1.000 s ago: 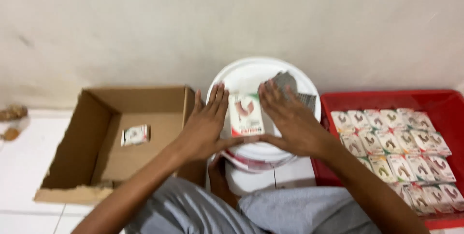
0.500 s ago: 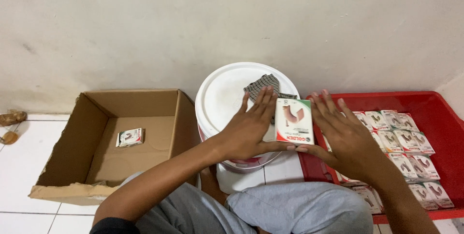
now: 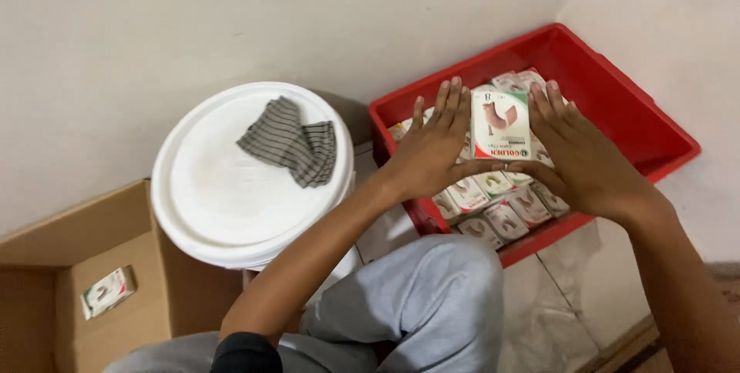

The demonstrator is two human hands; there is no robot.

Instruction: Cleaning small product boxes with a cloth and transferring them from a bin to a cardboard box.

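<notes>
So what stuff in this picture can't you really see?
- Red crate, head view: the left hand, right hand and the raised white packet between them hide many packets below.
- Cardboard box: cut off by the left and bottom edges.
- Small packet in the box: too small to tell its picture.
- White bucket lid: hides what is inside the bucket.

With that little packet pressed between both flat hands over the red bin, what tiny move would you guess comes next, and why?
Probably a short lowering, so the packet settles onto the rows already in the red crate. The left hand and right hand press it between flat palms right above those stacked packets, and it faces up as they do. That is only a guess from how things stand.
</notes>
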